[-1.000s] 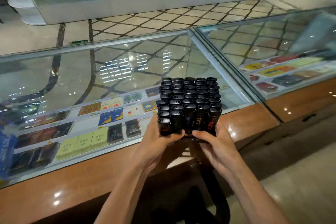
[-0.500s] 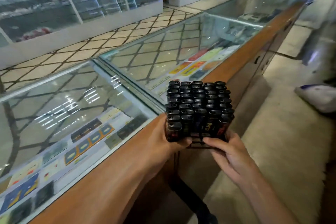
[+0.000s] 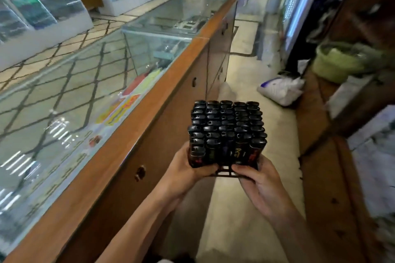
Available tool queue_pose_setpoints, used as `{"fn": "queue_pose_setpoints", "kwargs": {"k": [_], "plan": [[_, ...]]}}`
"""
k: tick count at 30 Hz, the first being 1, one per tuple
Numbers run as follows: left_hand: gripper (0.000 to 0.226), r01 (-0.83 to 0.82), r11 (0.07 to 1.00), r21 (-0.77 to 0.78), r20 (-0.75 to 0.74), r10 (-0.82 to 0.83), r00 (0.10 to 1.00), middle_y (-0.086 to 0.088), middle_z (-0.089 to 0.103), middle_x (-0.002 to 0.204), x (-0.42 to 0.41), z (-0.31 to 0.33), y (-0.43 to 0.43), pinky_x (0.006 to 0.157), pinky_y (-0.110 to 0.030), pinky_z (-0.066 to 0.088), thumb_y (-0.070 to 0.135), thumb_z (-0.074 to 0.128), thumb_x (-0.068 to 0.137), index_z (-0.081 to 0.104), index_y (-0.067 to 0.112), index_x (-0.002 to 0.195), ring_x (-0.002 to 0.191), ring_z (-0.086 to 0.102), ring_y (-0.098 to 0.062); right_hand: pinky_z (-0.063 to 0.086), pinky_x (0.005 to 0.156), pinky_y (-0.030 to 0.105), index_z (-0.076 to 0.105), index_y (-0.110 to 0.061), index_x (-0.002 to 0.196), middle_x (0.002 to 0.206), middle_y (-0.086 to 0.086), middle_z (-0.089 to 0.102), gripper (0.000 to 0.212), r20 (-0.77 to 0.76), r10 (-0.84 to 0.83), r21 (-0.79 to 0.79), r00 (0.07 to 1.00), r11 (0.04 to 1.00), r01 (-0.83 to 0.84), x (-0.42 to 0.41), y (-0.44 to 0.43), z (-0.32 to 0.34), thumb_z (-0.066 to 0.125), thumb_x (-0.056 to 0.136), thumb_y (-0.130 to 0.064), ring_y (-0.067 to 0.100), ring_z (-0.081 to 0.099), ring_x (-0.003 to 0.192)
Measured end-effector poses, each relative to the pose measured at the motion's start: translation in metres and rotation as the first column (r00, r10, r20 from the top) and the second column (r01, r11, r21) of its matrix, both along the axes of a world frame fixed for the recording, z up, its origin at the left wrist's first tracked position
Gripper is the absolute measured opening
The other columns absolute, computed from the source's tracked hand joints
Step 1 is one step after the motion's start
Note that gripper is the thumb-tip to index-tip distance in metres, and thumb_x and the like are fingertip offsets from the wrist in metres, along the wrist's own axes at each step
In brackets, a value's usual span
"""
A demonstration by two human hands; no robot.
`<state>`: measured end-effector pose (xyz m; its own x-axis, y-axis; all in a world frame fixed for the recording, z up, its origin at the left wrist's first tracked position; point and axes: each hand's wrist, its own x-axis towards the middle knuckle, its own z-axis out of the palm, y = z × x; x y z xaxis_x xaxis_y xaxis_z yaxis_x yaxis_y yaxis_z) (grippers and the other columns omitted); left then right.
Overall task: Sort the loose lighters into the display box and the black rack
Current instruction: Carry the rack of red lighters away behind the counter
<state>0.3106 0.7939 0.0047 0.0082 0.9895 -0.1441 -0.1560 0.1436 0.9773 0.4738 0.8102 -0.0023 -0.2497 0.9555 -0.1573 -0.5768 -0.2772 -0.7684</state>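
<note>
The lighters (image 3: 226, 130) hide nearly all of the black rack (image 3: 224, 172).

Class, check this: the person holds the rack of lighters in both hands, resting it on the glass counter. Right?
Not resting. The left hand and right hand hold the rack of lighters, but the head view shows it lifted over the floor, beside the counter.

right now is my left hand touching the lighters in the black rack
Touching. The head view shows the left hand gripping the left side of the black rack, with its thumb pressed against the lower ends of the front-row lighters.
</note>
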Motion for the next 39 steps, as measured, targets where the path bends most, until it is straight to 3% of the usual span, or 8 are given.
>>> {"fn": "queue_pose_setpoints", "kwargs": {"k": [8,12,16,24,30,33,36,39], "plan": [[0.049,0.168,0.986,-0.022,0.042,-0.167,0.985,-0.016,0.068,0.11,0.031,-0.021,0.18,0.088,-0.042,0.054,-0.011,0.069,0.072,0.055,-0.001,0.118,0.105,0.064,-0.03,0.053,0.076,0.024,0.056,0.001,0.113,0.105,0.017,0.067,0.048,0.023,-0.165,-0.003,0.986,0.986,0.165,0.033,0.151,-0.019,0.054,0.067,0.015,0.026,0.064,0.101],[0.044,0.267,0.963,-0.031,0.046,-0.266,0.963,-0.007,0.072,0.1,0.043,-0.018,0.282,0.076,-0.029,0.055,0.002,0.074,0.064,0.062,0.006,0.106,0.097,0.068,-0.022,0.053,0.079,0.025,0.058,0.0,0.114,0.111,0.019,0.066,0.047,0.059,-0.233,-0.01,0.971,0.972,0.234,0.046,0.239,-0.019,0.058,0.068,0.011,0.028,0.062,0.106],[0.041,0.325,0.945,-0.036,0.049,-0.323,0.945,-0.004,0.073,0.098,0.06,-0.012,0.384,0.073,-0.024,0.055,-0.004,0.072,0.067,0.063,0.01,0.103,0.094,0.068,-0.018,0.054,0.076,0.024,0.064,-0.004,0.103,0.105,0.017,0.068,0.044,0.024,-0.314,-0.03,0.949,0.949,0.315,0.059,0.33,-0.013,0.058,0.063,0.012,0.027,0.065,0.101],[0.051,0.406,0.908,-0.103,-0.003,-0.408,0.913,-0.017,0.067,0.11,0.12,-0.032,0.577,0.09,-0.045,0.052,-0.008,0.072,0.07,0.053,-0.001,0.118,0.106,0.063,-0.032,0.055,0.077,0.028,0.058,-0.004,0.11,0.104,0.015,0.069,0.051,0.05,-0.434,-0.047,0.9,0.899,0.436,0.11,0.502,-0.025,0.057,0.062,0.013,0.028,0.065,0.101],[0.055,0.488,0.855,-0.175,-0.026,-0.5,0.866,-0.02,0.061,0.118,0.194,-0.044,0.725,0.076,-0.032,0.057,-0.009,0.068,0.077,0.043,-0.002,0.126,0.1,0.065,-0.028,0.054,0.077,0.026,0.055,-0.005,0.116,0.107,0.014,0.068,0.053,0.066,-0.458,-0.021,0.887,0.888,0.46,0.18,0.641,-0.038,0.053,0.068,0.017,0.025,0.064,0.102],[0.044,0.568,0.809,-0.149,-0.04,-0.579,0.814,-0.016,0.066,0.11,0.233,-0.031,0.792,0.075,-0.031,0.057,-0.01,0.065,0.08,0.051,0.005,0.119,0.095,0.067,-0.027,0.053,0.073,0.022,0.057,-0.008,0.111,0.103,0.011,0.07,0.051,0.066,-0.488,-0.032,0.871,0.871,0.49,0.218,0.704,-0.041,0.047,0.071,0.022,0.02,0.066,0.098],[0.033,0.632,0.765,-0.122,-0.062,-0.642,0.764,-0.008,0.07,0.1,0.266,-0.018,0.851,0.075,-0.033,0.057,-0.01,0.063,0.081,0.061,0.015,0.104,0.091,0.068,-0.025,0.053,0.074,0.021,0.057,-0.008,0.113,0.104,0.009,0.07,0.052,0.06,-0.508,-0.022,0.859,0.86,0.51,0.249,0.76,-0.04,0.056,0.064,0.011,0.019,0.066,0.1],[0.036,0.654,0.74,-0.155,-0.054,-0.667,0.743,-0.011,0.068,0.107,0.295,-0.018,0.909,0.074,-0.033,0.057,-0.008,0.063,0.082,0.056,0.01,0.113,0.094,0.067,-0.027,0.054,0.076,0.024,0.054,-0.005,0.116,0.103,0.009,0.07,0.052,0.073,-0.51,-0.032,0.857,0.858,0.513,0.278,0.81,-0.044,0.055,0.065,0.01,0.02,0.065,0.1]]}}
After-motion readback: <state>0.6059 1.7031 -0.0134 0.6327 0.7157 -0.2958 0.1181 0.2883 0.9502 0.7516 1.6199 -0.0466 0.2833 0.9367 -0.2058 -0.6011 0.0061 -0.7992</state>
